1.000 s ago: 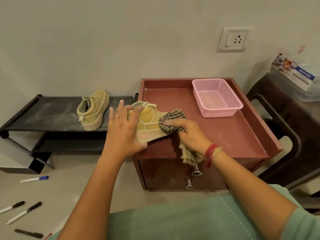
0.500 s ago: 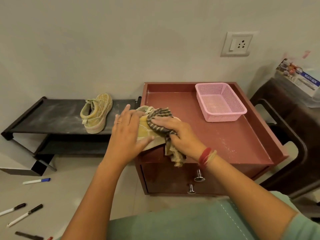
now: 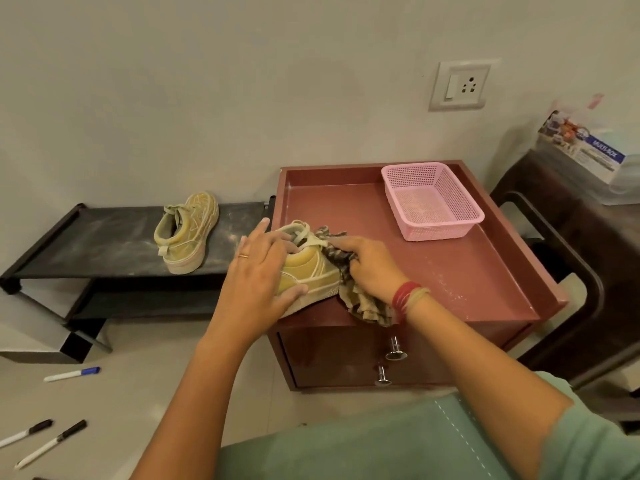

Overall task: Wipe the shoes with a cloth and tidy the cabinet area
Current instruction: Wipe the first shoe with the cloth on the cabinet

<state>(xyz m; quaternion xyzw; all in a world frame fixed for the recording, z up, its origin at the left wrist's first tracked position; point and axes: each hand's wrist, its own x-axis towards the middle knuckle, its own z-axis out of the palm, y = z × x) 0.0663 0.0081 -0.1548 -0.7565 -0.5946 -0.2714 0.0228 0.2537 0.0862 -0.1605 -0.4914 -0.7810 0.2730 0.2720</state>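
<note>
Both hands: we are bracing the shoe (image 3: 308, 271) in the left hand (image 3: 258, 271), grip wrapped round it, and rubbing its side with the cloth (image 3: 367, 306) bunched in the right hand (image 3: 370, 268); short firm strokes suit.

You're in a home, in a plain room corner. A low black shoe rack (image 3: 104, 244) carrying a worn shoe (image 3: 188, 233) stands against the painted wall, just beside a small red-brown drawer cabinet (image 3: 467, 278) with a pink basket (image 3: 440, 233). There's a wall socket (image 3: 460, 85) above, and markers (image 3: 71, 374) lie on the tiled floor (image 3: 138, 393).
</note>
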